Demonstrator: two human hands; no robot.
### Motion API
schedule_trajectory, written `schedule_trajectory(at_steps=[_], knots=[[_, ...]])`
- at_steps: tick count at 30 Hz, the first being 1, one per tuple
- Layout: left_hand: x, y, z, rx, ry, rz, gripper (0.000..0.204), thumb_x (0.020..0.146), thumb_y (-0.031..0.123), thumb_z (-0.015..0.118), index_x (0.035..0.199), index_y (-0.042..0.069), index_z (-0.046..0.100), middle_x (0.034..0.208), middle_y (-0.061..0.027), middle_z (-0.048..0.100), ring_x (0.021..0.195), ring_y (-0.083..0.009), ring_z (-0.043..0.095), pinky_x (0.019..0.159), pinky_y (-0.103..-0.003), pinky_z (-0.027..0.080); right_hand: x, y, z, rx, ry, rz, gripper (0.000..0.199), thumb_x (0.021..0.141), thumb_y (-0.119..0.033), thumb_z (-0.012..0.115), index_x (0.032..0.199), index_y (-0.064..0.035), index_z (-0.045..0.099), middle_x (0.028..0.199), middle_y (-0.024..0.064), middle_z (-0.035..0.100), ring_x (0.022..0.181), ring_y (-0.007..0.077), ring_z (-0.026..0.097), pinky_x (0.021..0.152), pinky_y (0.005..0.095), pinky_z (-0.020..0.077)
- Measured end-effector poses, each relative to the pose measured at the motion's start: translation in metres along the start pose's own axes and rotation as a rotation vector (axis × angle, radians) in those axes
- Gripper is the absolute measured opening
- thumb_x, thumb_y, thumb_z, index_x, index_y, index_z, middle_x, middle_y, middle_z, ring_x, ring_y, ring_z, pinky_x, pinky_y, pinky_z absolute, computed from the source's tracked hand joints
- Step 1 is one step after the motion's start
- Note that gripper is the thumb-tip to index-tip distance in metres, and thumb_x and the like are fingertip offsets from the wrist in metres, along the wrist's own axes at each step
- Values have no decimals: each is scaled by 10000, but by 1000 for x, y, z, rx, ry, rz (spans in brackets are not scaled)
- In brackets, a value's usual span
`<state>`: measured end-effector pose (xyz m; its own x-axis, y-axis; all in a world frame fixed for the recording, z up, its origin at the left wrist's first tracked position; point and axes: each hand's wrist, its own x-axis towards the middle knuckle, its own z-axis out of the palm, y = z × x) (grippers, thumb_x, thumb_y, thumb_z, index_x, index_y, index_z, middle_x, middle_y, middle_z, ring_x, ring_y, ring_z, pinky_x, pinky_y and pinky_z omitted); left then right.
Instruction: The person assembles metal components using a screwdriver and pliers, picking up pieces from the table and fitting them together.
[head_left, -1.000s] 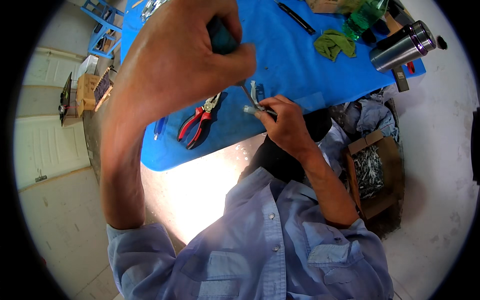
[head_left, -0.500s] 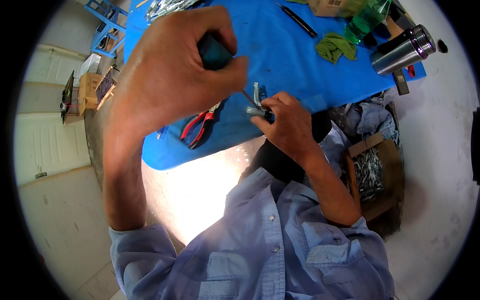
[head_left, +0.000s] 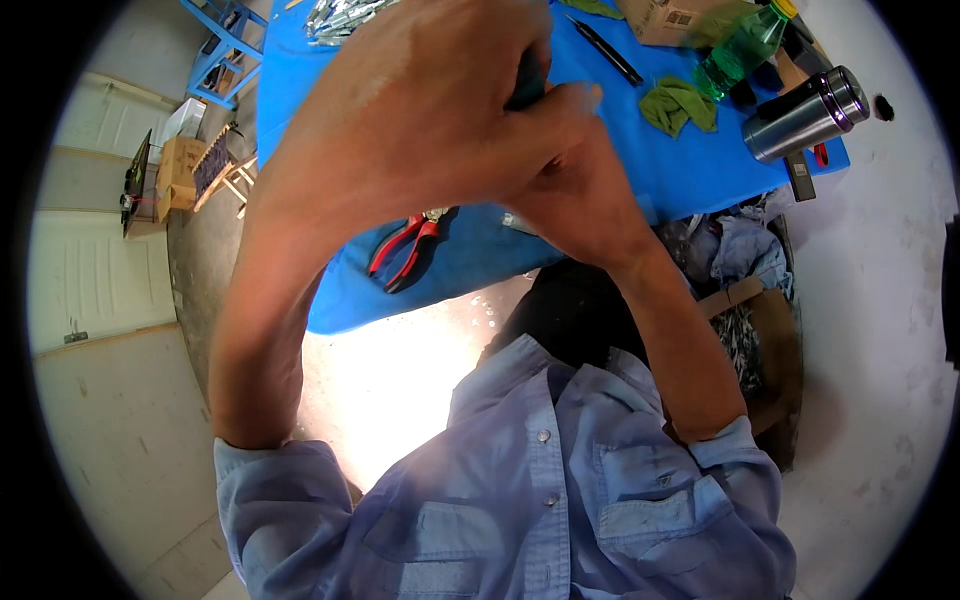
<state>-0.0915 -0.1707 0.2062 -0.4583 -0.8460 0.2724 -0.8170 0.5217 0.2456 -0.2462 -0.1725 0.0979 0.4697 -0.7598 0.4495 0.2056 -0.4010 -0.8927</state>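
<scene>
Hands first: I see my left hand (head_left: 420,110) fisted round a dark tool handle (head_left: 527,82); right hand (head_left: 580,195) pinches something hidden (small part?) above the pliers (head_left: 405,243). Handle seems rigid; hold mid-shaft.

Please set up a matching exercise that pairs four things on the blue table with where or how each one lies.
Things:
1. red-handled pliers
2. shiny steel flask
3. crumpled green cloth
4. green plastic bottle

Places:
A. on its side at the table's right end, near the edge
B. between the thin black tool and the flask
C. lying just below the left hand, near the front edge of the blue table
D. beside the cardboard box at the far side

Pairs: 1-C, 2-A, 3-B, 4-D
</scene>
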Motion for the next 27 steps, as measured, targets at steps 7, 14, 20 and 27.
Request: schedule_trajectory(at_steps=[7, 14, 20, 27], knots=[[-14, -12, 20, -427, 323, -81, 529, 926, 546, 702, 1067, 36, 697, 823, -75, 657, 747, -141, 621, 645, -307, 478, -1, 15, 11, 243, 127, 89, 167, 1006, -161, 735, 1060, -29, 647, 900, -36, 635, 824, 38, 569, 670, 245, 487], [-72, -33, 38, -552, 221, -305, 568, 1001, 547, 667, 1123, -7, 694, 888, -74, 690, 795, -102, 621, 668, -251, 473, 9, 16, 21, 194, 229, 57, 177, 1006, -195, 745, 987, -43, 655, 769, -44, 591, 710, 30, 535, 592, 240, 454], [-122, -52, 69, -438, 246, -511, 457, 1001, 459, 721, 1048, 4, 717, 766, -41, 672, 689, -61, 584, 594, -216, 418, 8, 18, 20, 63, 318, 67, 218, 999, -229, 761, 940, -53, 647, 716, -35, 562, 645, 33, 517, 548, 231, 427], [-161, -50, 93, -519, 228, -586, 365, 1008, 378, 735, 1031, 14, 720, 771, -32, 682, 690, -61, 589, 588, -213, 417, 9, 21, 20, 77, 381, -3, 200, 993, -205, 768, 924, -52, 659, 708, -39, 562, 629, 26, 505, 539, 224, 416]])
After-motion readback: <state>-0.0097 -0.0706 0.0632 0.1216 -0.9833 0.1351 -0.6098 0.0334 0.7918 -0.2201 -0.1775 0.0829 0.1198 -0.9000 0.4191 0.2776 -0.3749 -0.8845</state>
